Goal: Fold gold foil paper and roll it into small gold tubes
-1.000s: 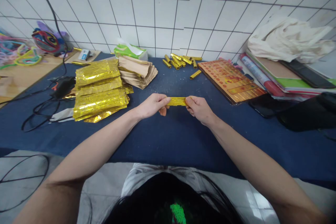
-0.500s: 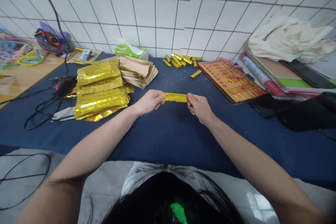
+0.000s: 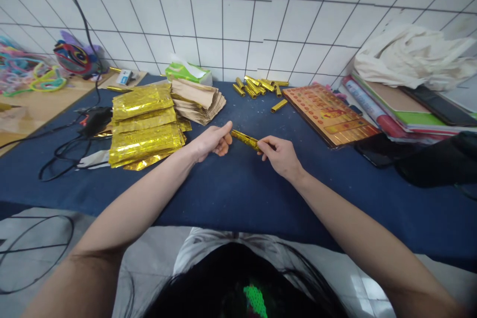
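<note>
- Pinching one end of a gold foil roll [image 3: 245, 139] w/ thumb & fingertips: R hand [image 3: 280, 156], grip closed on it.
- L hand [image 3: 210, 145]: grip released, thumb up & apart from half-curled fingers; roll's other end just beside it, can't tell if touching.
- Roll held btwn the hands, over middle of blue cloth [image 3: 238, 194], tilted, L-hand end farther from the person.
- Gold sheets [image 3: 145, 134]: overlapping piles, left of L hand, nr forearm.
- Brown papers [image 3: 199, 99]: fanned stack, touching/overlapping gold sheets' far right side; green tissue pack [image 3: 186, 73] right behind.
- Gold tubes [image 3: 251, 90]: loose heap nr tiled wall [image 3: 238, 15], beyond the hands; single tube [image 3: 279, 106] lies apart, nearer R hand.
- Orange printed packet [image 3: 328, 114]: flat, right of that tube, corner close by.
- Far right: books etc. [image 3: 395, 94] stacked, w/ white fabric [image 3: 413, 59] crumpled on top.
</note>
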Tool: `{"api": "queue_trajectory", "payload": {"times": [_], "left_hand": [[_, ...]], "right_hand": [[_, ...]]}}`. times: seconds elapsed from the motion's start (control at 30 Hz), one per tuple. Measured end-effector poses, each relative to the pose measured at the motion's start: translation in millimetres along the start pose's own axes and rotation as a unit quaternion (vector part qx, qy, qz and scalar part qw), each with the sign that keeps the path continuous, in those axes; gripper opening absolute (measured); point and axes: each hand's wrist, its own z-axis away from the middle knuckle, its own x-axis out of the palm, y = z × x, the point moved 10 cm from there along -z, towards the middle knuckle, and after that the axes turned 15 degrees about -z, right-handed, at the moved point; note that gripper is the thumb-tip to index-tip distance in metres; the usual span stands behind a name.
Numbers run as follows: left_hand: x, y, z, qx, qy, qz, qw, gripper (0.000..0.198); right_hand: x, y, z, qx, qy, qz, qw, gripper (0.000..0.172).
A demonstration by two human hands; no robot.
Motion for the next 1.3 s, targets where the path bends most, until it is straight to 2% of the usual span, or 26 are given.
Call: {"api": "queue_trajectory", "payload": {"times": [0.1, 0.17, 0.23, 0.37, 0.5, 0.6, 0.67, 0.77, 0.87, 1.03, 1.3], "left_hand": [[-25.1, 17, 3, 0.090, 0.132, -0.117, 0.980, 0.035], [-23.9, 34, 10, 0.173, 0.164, -0.223, 0.945, 0.025], [-13.8, 43, 15, 0.222, 0.163, -0.324, 0.905, 0.018], [-2.1, 49, 23, 0.251, 0.179, -0.462, 0.832, 0.013], [4.9, 48, 25, 0.255, 0.178, -0.534, 0.786, 0.005], [8.1, 46, 27, 0.262, 0.182, -0.566, 0.760, 0.005], [10.8, 45, 30, 0.271, 0.181, -0.579, 0.747, 0.004], [18.5, 44, 35, 0.296, 0.167, -0.603, 0.722, 0.008], [27.4, 42, 41, 0.322, 0.152, -0.630, 0.690, 0.014], [32.1, 36, 48, 0.333, 0.138, -0.640, 0.679, 0.020], [26.7, 33, 45, 0.314, 0.140, -0.627, 0.699, 0.019]], "right_hand": [[1, 14, -2, 0.050, -0.006, -0.005, 0.999, 0.025], [2, 20, -3, 0.066, -0.014, 0.002, 0.998, 0.025], [3, 22, -4, 0.067, -0.020, 0.013, 0.998, 0.025], [4, 23, -5, 0.060, -0.031, 0.034, 0.997, 0.025], [4, 20, -5, 0.034, -0.023, 0.027, 0.999, 0.024], [-8, 8, -4, -0.019, 0.039, 0.046, 0.998, 0.031], [-13, -5, -2, -0.065, 0.066, 0.086, 0.992, 0.028], [-3, -23, 4, -0.130, 0.027, 0.178, 0.975, 0.019], [16, -33, 11, -0.188, -0.032, 0.264, 0.945, 0.018], [37, -25, 16, -0.216, -0.094, 0.355, 0.905, 0.012], [39, -25, 17, -0.246, -0.087, 0.350, 0.900, 0.015]]}}
